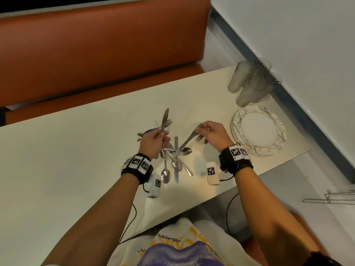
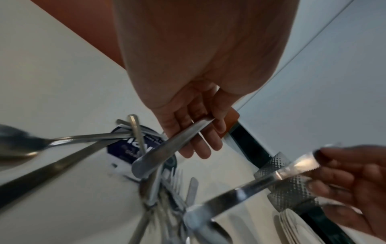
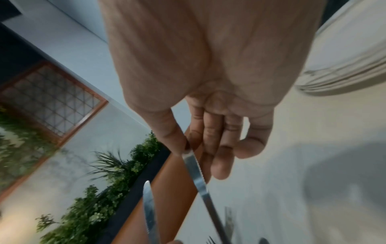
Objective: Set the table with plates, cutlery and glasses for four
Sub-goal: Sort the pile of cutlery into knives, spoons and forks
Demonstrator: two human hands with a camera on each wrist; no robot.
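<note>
My left hand (image 1: 163, 138) grips one table knife (image 1: 165, 120) by its handle, blade pointing up and away. My right hand (image 1: 201, 129) pinches a second knife (image 1: 187, 140) at its serrated blade end; thumb and forefinger show this in the right wrist view (image 3: 196, 173). That knife's handle slants down toward the cutlery pile (image 1: 173, 162) of spoons, forks and knives lying between my hands on the cream table (image 1: 76, 150). A stack of gold-patterned plates (image 1: 259, 129) sits right of my right hand. Several textured glasses (image 1: 251, 81) stand behind the plates.
A blue and white packet (image 2: 127, 148) lies under the far side of the cutlery pile. An orange bench (image 1: 96, 54) runs along the table's far edge. A white wall (image 1: 288, 35) borders the right side. A wire rack (image 1: 330, 198) lies on the seat at the right.
</note>
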